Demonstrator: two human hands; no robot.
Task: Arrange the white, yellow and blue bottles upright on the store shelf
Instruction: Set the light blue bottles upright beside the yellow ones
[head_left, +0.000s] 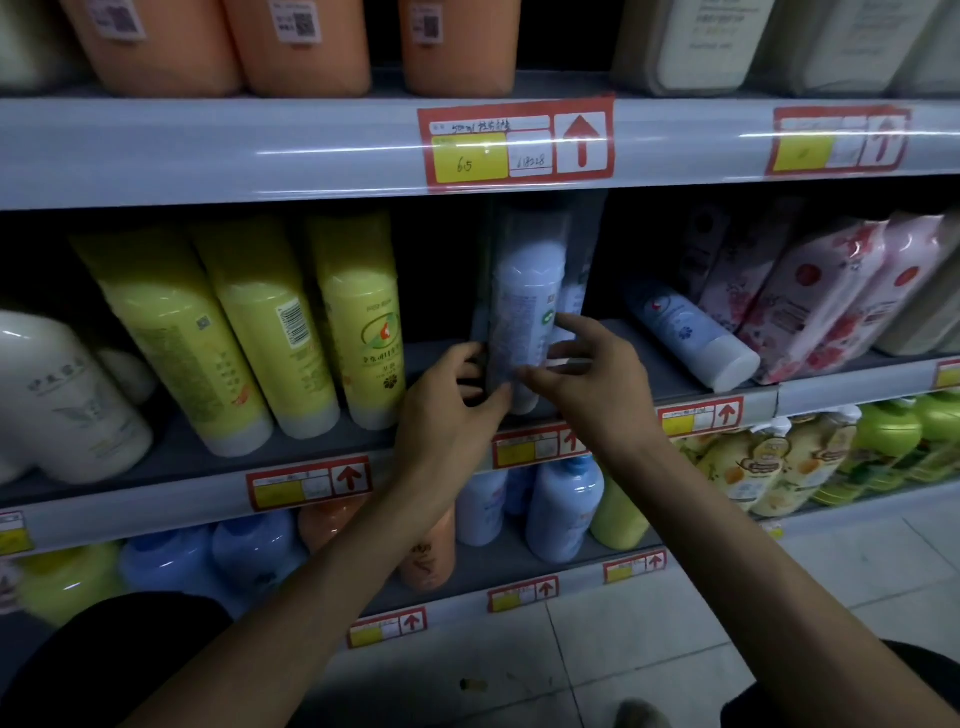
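Note:
A pale blue bottle in a clear plastic case stands upright on the middle shelf, cap down. My left hand grips its lower left side and my right hand holds its lower right, fingers on the front. Three yellow bottles lean side by side to the left, caps down. A white bottle lies tilted at the far left. Another blue bottle leans against pink packs on the right.
Pink flowered packs fill the right of the middle shelf. Orange bottles stand on the shelf above. Blue, orange and green bottles crowd the shelf below. Red price tags line the shelf edges. A gap lies between the yellow bottles and the cased one.

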